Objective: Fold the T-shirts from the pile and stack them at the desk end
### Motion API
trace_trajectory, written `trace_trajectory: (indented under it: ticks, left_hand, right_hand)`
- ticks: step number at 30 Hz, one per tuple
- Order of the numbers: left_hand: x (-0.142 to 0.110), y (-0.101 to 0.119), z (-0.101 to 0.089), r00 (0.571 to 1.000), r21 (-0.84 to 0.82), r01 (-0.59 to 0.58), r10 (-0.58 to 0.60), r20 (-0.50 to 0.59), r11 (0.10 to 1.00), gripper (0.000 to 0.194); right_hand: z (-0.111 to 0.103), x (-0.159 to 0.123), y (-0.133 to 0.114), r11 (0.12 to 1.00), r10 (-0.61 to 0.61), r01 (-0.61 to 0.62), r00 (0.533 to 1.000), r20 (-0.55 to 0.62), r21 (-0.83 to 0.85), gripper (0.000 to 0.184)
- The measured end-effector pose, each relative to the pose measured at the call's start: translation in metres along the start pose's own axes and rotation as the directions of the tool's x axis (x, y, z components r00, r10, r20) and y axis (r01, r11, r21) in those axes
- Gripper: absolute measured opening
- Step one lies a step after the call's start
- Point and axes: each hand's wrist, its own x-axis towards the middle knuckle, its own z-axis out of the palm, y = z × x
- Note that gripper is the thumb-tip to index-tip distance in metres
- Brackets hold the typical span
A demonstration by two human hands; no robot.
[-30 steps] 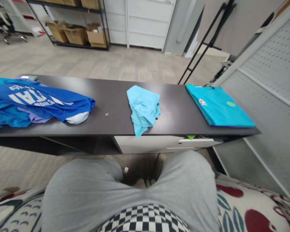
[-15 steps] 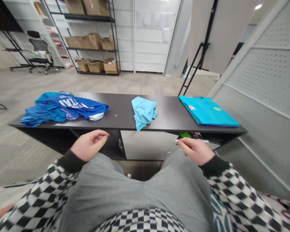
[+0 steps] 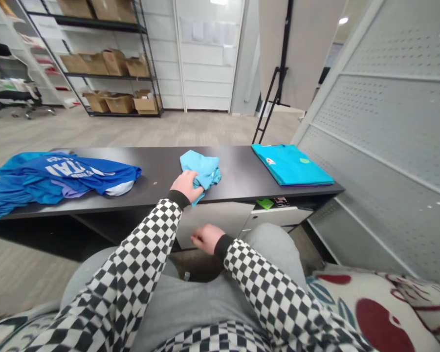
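A crumpled light blue cloth [image 3: 204, 166] lies on the middle of the dark cabinet top [image 3: 161, 161]. My left hand [image 3: 187, 185] has its fingers closed on the near left side of this cloth, which hides part of it. Lower down, in front of the cabinet's pale door, my right hand [image 3: 207, 238] hangs above my lap with its fingers curled in and nothing visible in them. On the right end of the top is a flat folded stack of turquoise shirts [image 3: 293, 165]. A loose heap of blue shirts [image 3: 69, 173], one with white lettering, covers the left end.
A half-open drawer [image 3: 278, 215] with a green item [image 3: 265, 203] juts out under the right side of the cabinet top. A perforated grey panel [image 3: 388, 127] stands at the right. Beyond the cabinet is a black rack [image 3: 102, 76] with cardboard boxes. A patterned cushion [image 3: 363, 303] lies beside me.
My left hand has reached forward and right onto the light blue cloth. My right hand has moved left and down, away from the drawer. The view has turned slightly right.
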Motion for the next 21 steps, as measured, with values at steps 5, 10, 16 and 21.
trace_trajectory:
  ticks: [5, 10, 16, 21]
  left_hand:
    - [-0.025, -0.024, -0.004, 0.993, -0.252, -0.027, -0.003, -0.116, 0.967, 0.020]
    - [-0.033, -0.049, -0.026, 0.941, -0.317, 0.021, -0.126, -0.313, 0.948, 0.032]
    - [-0.045, -0.056, -0.047, 0.956, -0.313, -0.189, 0.102, -0.275, 0.931, 0.051]
    - [-0.044, -0.046, -0.031, 0.987, -0.098, -0.107, 0.093, -0.134, 0.989, 0.030]
  right_hand:
    - [0.001, -0.006, 0.009, 0.996, -0.077, 0.078, 0.997, -0.007, 0.045, 0.020]
    - [-0.019, -0.010, 0.008, 0.976, -0.108, 0.136, 0.980, -0.164, 0.169, 0.022]
    - [-0.021, -0.006, 0.011, 0.948, -0.074, 0.159, 0.952, -0.298, 0.274, 0.024]
    - [-0.007, -0.002, 0.016, 0.968, -0.080, 0.135, 0.965, -0.249, 0.212, 0.022]
